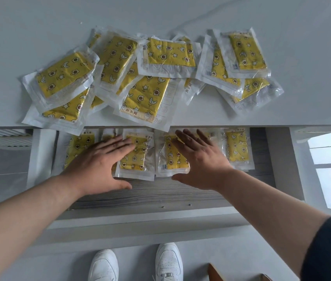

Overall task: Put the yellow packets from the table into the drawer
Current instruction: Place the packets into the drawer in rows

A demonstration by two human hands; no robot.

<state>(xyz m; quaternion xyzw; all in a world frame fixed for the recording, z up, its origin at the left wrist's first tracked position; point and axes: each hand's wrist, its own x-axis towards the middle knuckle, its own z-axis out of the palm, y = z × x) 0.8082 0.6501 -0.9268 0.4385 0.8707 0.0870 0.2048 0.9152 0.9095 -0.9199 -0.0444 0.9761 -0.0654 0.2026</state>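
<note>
Several yellow packets (146, 96) in clear plastic sleeves lie in an overlapping heap on the white table (38, 27). Below its front edge the drawer (160, 191) stands pulled out, with several more yellow packets (236, 148) laid in a row at its back. My left hand (97, 165) hovers flat over the drawer's left packets, fingers spread and straight. My right hand (201, 159) lies flat over a middle packet (173, 157), fingers straight. Neither hand holds anything; whether they touch the packets I cannot tell.
The drawer's grey wood-grain bottom shows bare toward its front panel (140, 220). One packet (59, 122) overhangs the table edge at left. My white shoes (136, 262) stand on the floor below. A brown object (217, 272) is at lower right.
</note>
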